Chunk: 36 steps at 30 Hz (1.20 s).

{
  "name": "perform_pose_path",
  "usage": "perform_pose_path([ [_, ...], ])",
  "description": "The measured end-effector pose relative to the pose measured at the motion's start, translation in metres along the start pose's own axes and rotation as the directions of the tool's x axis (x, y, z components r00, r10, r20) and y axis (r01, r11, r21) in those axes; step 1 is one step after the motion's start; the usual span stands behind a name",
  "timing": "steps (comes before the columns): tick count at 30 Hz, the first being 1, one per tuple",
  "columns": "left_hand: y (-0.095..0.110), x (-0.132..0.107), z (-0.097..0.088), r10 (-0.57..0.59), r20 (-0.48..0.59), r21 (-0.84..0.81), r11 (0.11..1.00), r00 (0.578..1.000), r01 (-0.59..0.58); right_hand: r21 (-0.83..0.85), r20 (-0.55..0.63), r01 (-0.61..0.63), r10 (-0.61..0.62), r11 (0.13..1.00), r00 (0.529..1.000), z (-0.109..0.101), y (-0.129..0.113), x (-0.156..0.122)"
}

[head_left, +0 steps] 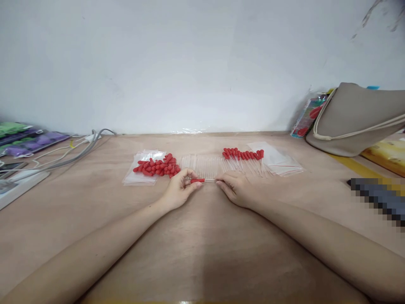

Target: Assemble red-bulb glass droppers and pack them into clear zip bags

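My left hand [179,189] pinches a red rubber bulb [197,180] over the wooden table [202,249]. My right hand [234,188] pinches the clear glass tube [210,180] that runs into that bulb. A heap of loose red bulbs [157,166] lies on a clear plastic bag [139,177] just behind my left hand. A row of bare glass tubes [202,164] lies behind both hands. Several droppers with red bulbs fitted [243,155] lie behind my right hand.
Clear plastic bags [275,160] lie at the right of the droppers. A beige drawstring bag [357,118] and a colourful packet [306,116] sit at the far right by the wall. Grey cables [79,152] and purple and green packs [31,141] lie at the far left.
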State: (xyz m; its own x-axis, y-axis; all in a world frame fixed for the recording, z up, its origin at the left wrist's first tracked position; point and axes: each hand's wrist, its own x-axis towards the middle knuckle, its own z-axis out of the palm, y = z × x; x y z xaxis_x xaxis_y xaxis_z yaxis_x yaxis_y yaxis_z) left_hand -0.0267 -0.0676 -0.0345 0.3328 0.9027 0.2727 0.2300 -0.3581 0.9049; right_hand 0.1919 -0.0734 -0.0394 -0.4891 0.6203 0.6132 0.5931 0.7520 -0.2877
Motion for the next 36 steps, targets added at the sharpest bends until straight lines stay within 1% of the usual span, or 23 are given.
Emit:
perform_pose_path([
  [4, -0.001, -0.001, 0.001, 0.022, 0.004, -0.014, 1.0, 1.0, -0.022, 0.037, 0.009, -0.054, 0.053, 0.998, 0.999, 0.0, 0.0, 0.0],
  [7, -0.001, -0.001, 0.002, 0.03, 0.021, -0.005, 1.0, 0.999, -0.03, 0.047, 0.022, -0.049, 0.048, 0.998, 0.999, 0.0, -0.001, 0.0],
  [12, -0.004, -0.001, 0.003, 0.084, 0.054, 0.116, 0.989, 0.995, -0.09, 0.054, 0.045, -0.029, 0.027, 0.998, 0.999, 0.0, -0.002, 0.0],
  [15, -0.004, -0.001, 0.003, 0.11, 0.034, 0.206, 0.972, 0.993, -0.115, 0.048, 0.046, -0.011, 0.008, 0.999, 0.999, 0.001, -0.002, 0.0],
  [18, -0.001, -0.002, 0.003, 0.149, 0.011, 0.284, 0.948, 0.989, -0.146, 0.031, 0.006, -0.022, 0.021, 0.999, 1.0, 0.002, -0.001, 0.0],
  [21, 0.006, -0.003, 0.001, 0.259, -0.003, 0.408, 0.882, 0.966, -0.235, -0.002, -0.037, -0.032, 0.032, 0.999, 0.999, 0.001, -0.002, 0.001],
  [24, 0.011, -0.003, 0.0, 0.382, 0.023, 0.533, 0.777, 0.924, -0.334, -0.035, -0.038, -0.002, 0.001, 0.999, 0.999, 0.0, -0.003, 0.001],
  [27, 0.01, -0.002, -0.001, 0.428, 0.046, 0.596, 0.713, 0.903, -0.368, -0.065, -0.035, 0.03, -0.033, 0.997, 0.999, -0.001, -0.004, 0.001],
  [32, 0.006, -0.003, -0.001, 0.452, 0.092, 0.584, 0.697, 0.887, -0.415, -0.13, -0.022, 0.089, -0.093, 0.988, 0.995, -0.001, -0.001, 0.001],
  [36, 0.004, -0.003, -0.002, 0.485, 0.199, 0.536, 0.674, 0.852, -0.509, -0.158, 0.009, 0.224, -0.225, 0.962, 0.974, -0.003, 0.006, 0.001],
])
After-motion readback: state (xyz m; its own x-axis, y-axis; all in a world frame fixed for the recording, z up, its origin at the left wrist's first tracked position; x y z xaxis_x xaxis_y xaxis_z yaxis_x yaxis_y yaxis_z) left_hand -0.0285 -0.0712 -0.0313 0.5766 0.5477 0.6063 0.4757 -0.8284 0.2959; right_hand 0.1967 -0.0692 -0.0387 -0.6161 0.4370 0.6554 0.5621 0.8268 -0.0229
